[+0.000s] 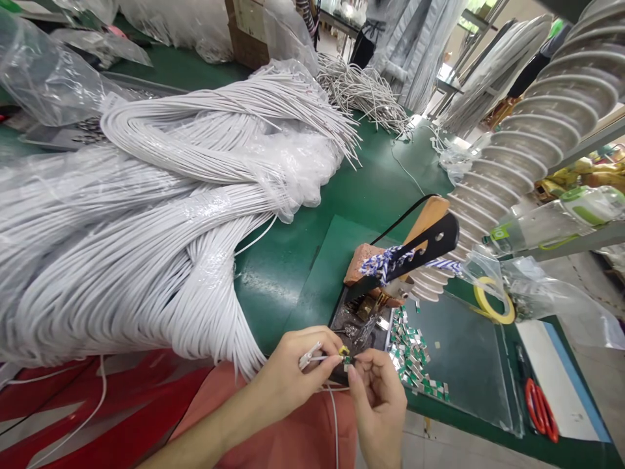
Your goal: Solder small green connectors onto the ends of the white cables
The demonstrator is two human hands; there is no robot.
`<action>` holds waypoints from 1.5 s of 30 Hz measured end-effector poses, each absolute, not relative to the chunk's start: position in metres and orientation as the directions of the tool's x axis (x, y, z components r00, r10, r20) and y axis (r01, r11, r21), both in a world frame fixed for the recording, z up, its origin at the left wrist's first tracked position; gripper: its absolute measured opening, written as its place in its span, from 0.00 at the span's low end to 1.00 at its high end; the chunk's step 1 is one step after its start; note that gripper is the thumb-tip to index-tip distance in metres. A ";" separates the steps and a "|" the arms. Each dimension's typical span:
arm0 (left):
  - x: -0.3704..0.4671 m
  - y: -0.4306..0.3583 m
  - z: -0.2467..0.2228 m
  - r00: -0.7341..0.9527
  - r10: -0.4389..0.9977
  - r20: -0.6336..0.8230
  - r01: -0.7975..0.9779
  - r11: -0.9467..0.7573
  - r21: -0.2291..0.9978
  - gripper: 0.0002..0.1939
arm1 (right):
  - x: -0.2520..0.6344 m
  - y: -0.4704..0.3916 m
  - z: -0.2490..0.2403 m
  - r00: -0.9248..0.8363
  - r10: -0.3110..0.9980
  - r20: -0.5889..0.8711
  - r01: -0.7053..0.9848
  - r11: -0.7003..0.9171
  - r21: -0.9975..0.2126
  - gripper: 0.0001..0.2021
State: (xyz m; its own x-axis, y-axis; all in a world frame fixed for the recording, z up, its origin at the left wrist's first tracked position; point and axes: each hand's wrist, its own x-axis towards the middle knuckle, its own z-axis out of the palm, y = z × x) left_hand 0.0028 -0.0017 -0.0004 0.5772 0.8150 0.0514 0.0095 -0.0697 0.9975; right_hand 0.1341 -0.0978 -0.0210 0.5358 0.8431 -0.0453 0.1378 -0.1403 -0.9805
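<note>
My left hand [305, 365] is closed on a white cable [316, 357], its end pinched between thumb and fingertips. Close beside it, my right hand [378, 384] pinches at a small green circuit board [347, 360] by the cable's end. A small yellow piece [344, 350] shows just above the fingertips. Behind the hands is a dark tray [354, 326] with metal bits and a wire clump. Many small green and silver boards [410, 352] lie scattered right of it.
Large bundles of white cable [146, 260] cover the left. A ribbed duct [532, 130] comes down from upper right above a brick [361, 262] and black bracket [430, 241]. Red-handled scissors [541, 407], yellow tape [494, 301] and a bottle [561, 218] are at right.
</note>
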 end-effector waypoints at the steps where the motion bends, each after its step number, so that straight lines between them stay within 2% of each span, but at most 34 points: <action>1: 0.002 -0.001 -0.001 0.587 0.808 0.040 0.008 -0.055 0.998 0.08 | 0.135 -0.098 -0.022 0.523 0.849 -0.076 0.138 -0.173 -0.975 0.07; 4: -0.001 0.001 -0.004 0.618 0.786 0.020 0.003 -0.028 1.000 0.08 | 0.137 -0.097 -0.022 0.491 0.864 -0.116 0.169 -0.225 -0.960 0.07; 9: -0.007 0.001 -0.006 0.675 0.737 0.024 0.010 -0.041 0.999 0.08 | 0.140 -0.095 -0.017 0.460 0.886 -0.054 0.236 -0.181 -0.955 0.07; 18: -0.005 0.000 -0.009 0.738 0.672 0.062 0.079 -0.178 0.981 0.14 | 0.144 -0.095 -0.018 0.435 0.898 -0.071 0.126 -0.139 -0.982 0.06; 27: -0.001 -0.001 -0.002 0.673 0.738 0.048 0.083 -0.140 0.987 0.11 | 0.141 -0.092 -0.011 0.482 0.876 -0.027 0.026 -0.046 -0.999 0.07; 33: 0.002 0.001 0.004 0.625 0.779 0.046 0.044 -0.093 0.995 0.12 | 0.136 -0.093 -0.010 0.465 0.884 0.043 0.114 -0.012 -0.993 0.05; 39: 0.005 0.003 0.004 0.599 0.795 0.097 -0.009 -0.115 0.993 0.12 | 0.130 -0.095 -0.019 0.495 0.868 0.045 0.093 -0.001 -0.996 0.04; 45: 0.007 0.003 0.009 0.579 0.811 0.090 -0.025 -0.092 0.995 0.12 | 0.130 -0.092 -0.015 0.512 0.854 0.094 0.137 0.027 -0.990 0.04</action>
State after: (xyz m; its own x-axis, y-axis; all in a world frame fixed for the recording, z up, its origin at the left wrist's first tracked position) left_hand 0.0065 0.0033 0.0094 0.5786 0.8107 0.0897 -0.0252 -0.0922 0.9954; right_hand 0.1303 -0.0920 -0.0146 0.5117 0.8540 0.0941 0.1373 0.0268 -0.9902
